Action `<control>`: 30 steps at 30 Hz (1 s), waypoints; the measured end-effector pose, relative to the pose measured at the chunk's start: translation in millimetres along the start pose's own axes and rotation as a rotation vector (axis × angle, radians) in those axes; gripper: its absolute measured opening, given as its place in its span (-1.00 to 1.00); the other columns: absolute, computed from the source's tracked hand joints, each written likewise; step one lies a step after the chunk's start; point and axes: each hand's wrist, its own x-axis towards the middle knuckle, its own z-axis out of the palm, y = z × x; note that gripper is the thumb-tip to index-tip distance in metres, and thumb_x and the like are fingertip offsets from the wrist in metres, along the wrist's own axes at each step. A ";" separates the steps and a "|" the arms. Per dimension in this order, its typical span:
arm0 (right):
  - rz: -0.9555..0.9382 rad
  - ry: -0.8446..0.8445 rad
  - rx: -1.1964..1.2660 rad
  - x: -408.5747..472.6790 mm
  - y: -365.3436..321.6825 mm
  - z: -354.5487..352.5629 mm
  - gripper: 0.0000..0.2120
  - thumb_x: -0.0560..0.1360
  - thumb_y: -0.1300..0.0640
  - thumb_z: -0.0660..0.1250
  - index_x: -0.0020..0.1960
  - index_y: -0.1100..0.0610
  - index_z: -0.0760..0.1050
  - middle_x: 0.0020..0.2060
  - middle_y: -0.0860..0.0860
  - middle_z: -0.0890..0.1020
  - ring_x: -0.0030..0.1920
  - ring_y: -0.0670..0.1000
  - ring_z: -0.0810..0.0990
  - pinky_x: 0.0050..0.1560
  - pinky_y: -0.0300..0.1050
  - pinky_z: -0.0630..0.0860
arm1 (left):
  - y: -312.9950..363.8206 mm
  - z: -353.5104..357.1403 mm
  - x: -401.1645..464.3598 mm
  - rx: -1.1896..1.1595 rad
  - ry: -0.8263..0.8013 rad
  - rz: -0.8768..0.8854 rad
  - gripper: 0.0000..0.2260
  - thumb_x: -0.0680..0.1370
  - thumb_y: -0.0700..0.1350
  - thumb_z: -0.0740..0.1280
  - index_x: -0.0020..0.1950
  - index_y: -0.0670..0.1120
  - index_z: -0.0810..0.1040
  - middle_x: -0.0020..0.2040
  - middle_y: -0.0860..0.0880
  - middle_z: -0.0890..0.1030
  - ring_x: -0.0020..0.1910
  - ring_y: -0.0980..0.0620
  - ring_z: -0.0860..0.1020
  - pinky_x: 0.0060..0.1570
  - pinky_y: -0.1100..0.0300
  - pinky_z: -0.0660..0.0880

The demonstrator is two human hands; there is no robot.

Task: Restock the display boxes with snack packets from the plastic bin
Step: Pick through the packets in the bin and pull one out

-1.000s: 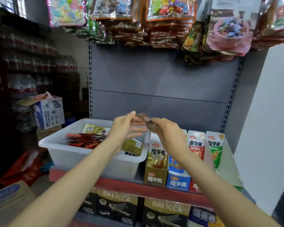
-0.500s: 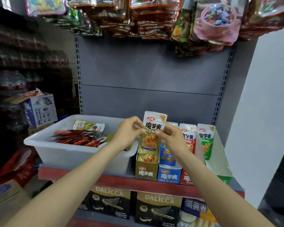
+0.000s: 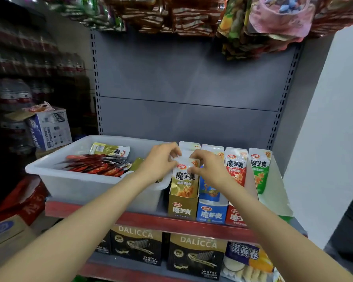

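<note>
Gold foil snack packet (image 3: 184, 176) is what I pinch now at its upper corners, my left hand (image 3: 159, 164) on the left corner and my right hand (image 3: 207, 168) on the right, fingers curled on the white top edge. Its lower part stands already inside the gold cardboard display box (image 3: 182, 207), the leftmost of the row on the red-edged shelf (image 3: 202, 222). I think the good way is to press it straight down, both corners level, so it does not bend against the packets behind. It looks thin, glossy and flexible, with black characters. More packets, red and gold, lie in the white plastic bin (image 3: 73, 180) just beside the box on the left
</note>
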 end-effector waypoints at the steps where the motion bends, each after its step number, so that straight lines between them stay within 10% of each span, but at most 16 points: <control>1: 0.001 -0.022 -0.104 0.2 0.2 0.3 -0.71 0.46 0.15 0.41 0.16 0.14 0.49 -0.04 -0.05 0.49 -0.10 -0.09 0.45 -0.10 -0.29 0.30 | -2.3 0.1 -0.2 0.034 -0.030 -0.003 -0.83 0.47 -0.24 0.39 0.00 -0.03 0.53 -0.05 0.00 0.59 -0.11 0.04 0.55 -0.11 0.30 0.46; 9: -0.201 0.025 -0.300 9.9 -33.9 9.6 -0.69 0.55 0.09 0.26 0.29 0.04 0.41 0.21 0.01 0.41 0.25 0.00 0.36 0.13 -0.12 0.41 | -48.2 -41.9 -14.9 0.339 0.061 -0.051 -0.76 0.56 -0.04 0.28 0.21 -0.03 0.47 0.16 0.02 0.55 0.15 0.02 0.51 0.15 0.05 0.46; 19: -0.181 -0.541 -0.499 87.0 -70.6 87.8 -0.50 0.55 0.17 0.26 0.46 0.04 0.25 0.37 0.12 0.39 0.36 0.16 0.36 0.32 0.05 0.35 | -126.4 -91.8 -17.2 0.533 -0.298 -0.450 -0.60 0.56 0.06 0.26 0.35 -0.07 0.41 0.28 -0.11 0.50 0.24 -0.11 0.46 0.15 0.08 0.39; 30: -0.238 -0.686 -0.633 101.6 -58.5 100.7 -0.61 0.35 0.19 0.50 0.14 0.03 0.49 0.13 0.03 0.44 0.14 0.08 0.45 0.01 -0.03 0.48 | -144.1 -83.1 -11.6 0.356 -0.241 -0.343 -0.69 0.46 -0.05 0.40 0.20 -0.01 0.54 0.20 -0.01 0.56 0.18 -0.02 0.50 0.18 0.06 0.45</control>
